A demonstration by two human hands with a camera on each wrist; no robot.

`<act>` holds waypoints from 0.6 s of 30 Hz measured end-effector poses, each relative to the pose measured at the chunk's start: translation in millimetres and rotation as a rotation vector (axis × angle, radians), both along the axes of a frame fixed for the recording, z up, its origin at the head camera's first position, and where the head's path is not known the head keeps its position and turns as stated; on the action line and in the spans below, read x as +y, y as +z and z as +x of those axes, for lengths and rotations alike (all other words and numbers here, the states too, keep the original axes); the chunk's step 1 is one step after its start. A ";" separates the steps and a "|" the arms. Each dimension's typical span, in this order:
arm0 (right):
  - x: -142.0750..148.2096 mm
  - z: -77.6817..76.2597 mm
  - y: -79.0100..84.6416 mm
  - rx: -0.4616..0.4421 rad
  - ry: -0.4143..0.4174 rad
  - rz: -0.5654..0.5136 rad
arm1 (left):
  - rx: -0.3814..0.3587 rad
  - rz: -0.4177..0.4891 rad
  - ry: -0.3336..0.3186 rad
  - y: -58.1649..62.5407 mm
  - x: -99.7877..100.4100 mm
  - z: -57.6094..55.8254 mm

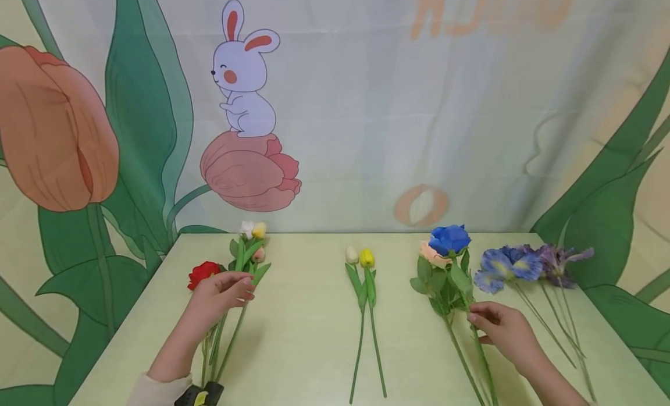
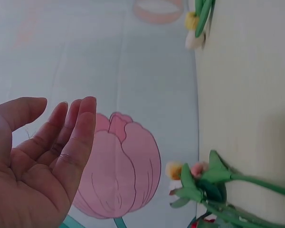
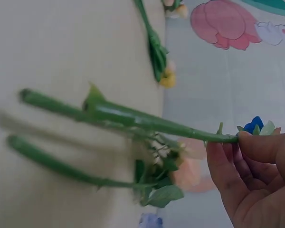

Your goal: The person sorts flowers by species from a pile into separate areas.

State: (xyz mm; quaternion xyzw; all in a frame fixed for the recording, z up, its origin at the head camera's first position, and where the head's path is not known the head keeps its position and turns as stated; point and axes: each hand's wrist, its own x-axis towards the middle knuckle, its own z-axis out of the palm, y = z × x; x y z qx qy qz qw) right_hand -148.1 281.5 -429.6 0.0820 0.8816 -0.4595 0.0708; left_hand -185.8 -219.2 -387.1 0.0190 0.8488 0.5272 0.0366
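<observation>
My right hand [image 1: 505,330] pinches the green stem of a blue artificial rose [image 1: 449,241] between thumb and fingers. In the right wrist view the pinched stem [image 3: 166,127] stretches out from the fingertips. Below it lies a peach rose [image 1: 434,255] with green leaves, partly covered by the blue one. My left hand [image 1: 222,295] holds nothing, its fingers loosely bent over the left bunch. That bunch has a red rose [image 1: 203,273] and small white, yellow and pink tulips [image 1: 259,230]. In the left wrist view the left palm [image 2: 42,166] shows bare.
Midway on the table [image 1: 303,336] lie a white tulip [image 1: 352,256] and a yellow tulip [image 1: 367,258], side by side. Blue irises [image 1: 510,265] and a purple iris [image 1: 561,263] lie at the far right. A printed curtain [image 1: 356,115] hangs along the table's back edge.
</observation>
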 end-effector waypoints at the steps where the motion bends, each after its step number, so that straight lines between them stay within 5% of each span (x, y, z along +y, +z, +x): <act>1: 2.9 1.0 -2.8 -0.016 0.000 0.008 | 0.000 -0.007 0.012 0.9 -3.6 0.3; 8: 12.7 7.4 -23.2 -0.139 -0.012 0.014 | -0.011 -0.041 0.058 2.7 -19.3 0.5; 18: 18.3 7.6 -50.5 -0.196 0.042 0.081 | -0.021 0.010 0.068 -3.3 -32.9 -7.4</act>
